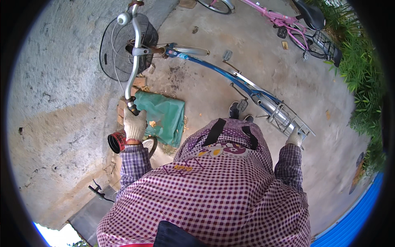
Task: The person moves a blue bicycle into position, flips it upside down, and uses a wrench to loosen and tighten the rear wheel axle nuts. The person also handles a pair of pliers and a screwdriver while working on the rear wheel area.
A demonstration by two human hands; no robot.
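My left hand [135, 126], in a cream knitted glove, is closed round the grip [132, 108] of a blue bicycle's silver handlebar [132, 74]. A dark wire basket [113, 47] hangs at the front of that bicycle [210, 68]. My right hand [294, 137], also gloved, is on the rear rack [282, 117]; its fingers look curled round the metal, partly hidden. A red and black cylindrical object [116, 142] is just left of and below my left hand. A folded green tarpaulin [164, 117] lies on the ground beside the bicycle, near bricks [140, 82].
A concrete wall [49, 103] runs along the left. A pink bicycle [284, 22] stands at the upper right, with part of another wheel [222, 6] at the top. Green plants [362, 90] line the right edge. A blue corrugated surface [349, 218] is at the lower right.
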